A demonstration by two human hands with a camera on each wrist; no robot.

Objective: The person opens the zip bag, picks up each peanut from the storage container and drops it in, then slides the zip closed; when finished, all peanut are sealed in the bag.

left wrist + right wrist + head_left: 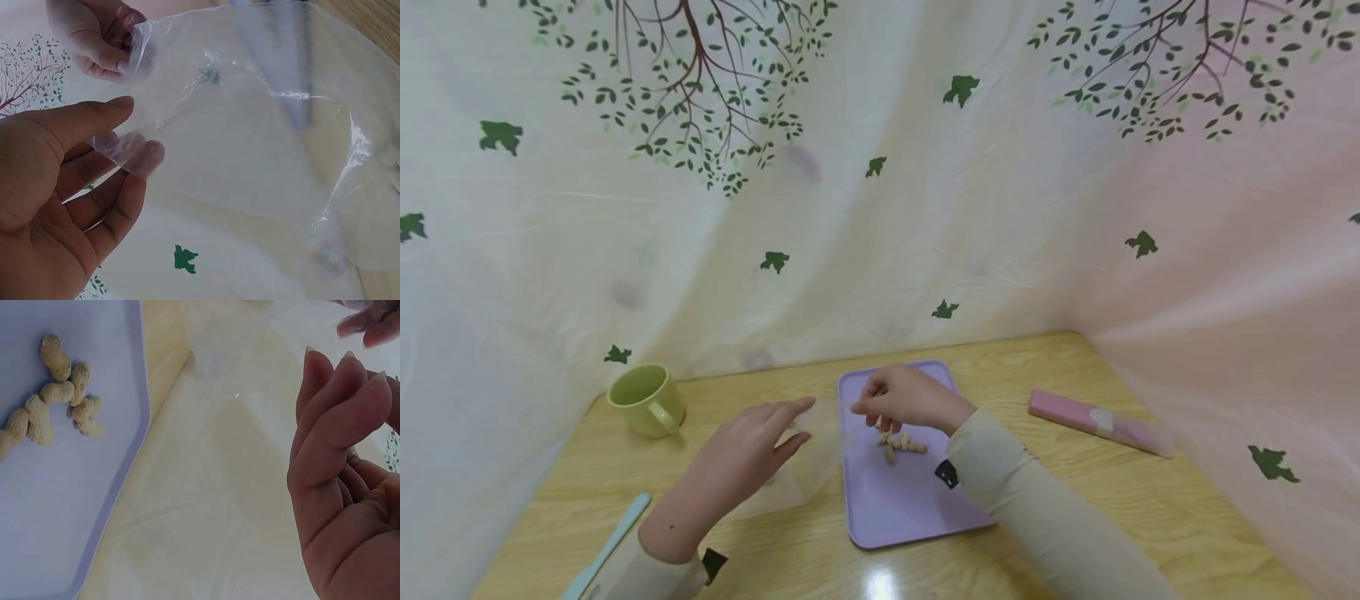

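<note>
A clear plastic bag (237, 150) hangs between the two hands, its opening edge turned toward them. My left hand (741, 458) holds one side of that edge; in the left wrist view its fingertips show through the film, with the thumb above them. Opposite, my right hand (917, 398) pinches the ridged edge between thumb and fingers, above the purple tray (917, 504). Several unshelled peanuts (39, 419) lie in a loose cluster on the tray, partly hidden by the right hand in the head view.
A green mug (643, 404) stands at the table's back left. Near the left forearm lies a light blue utensil (610, 542), its far end out of view. A long pink packet (1097, 422) rests to the right of the tray. Printed sheeting (865, 217) hangs around the table.
</note>
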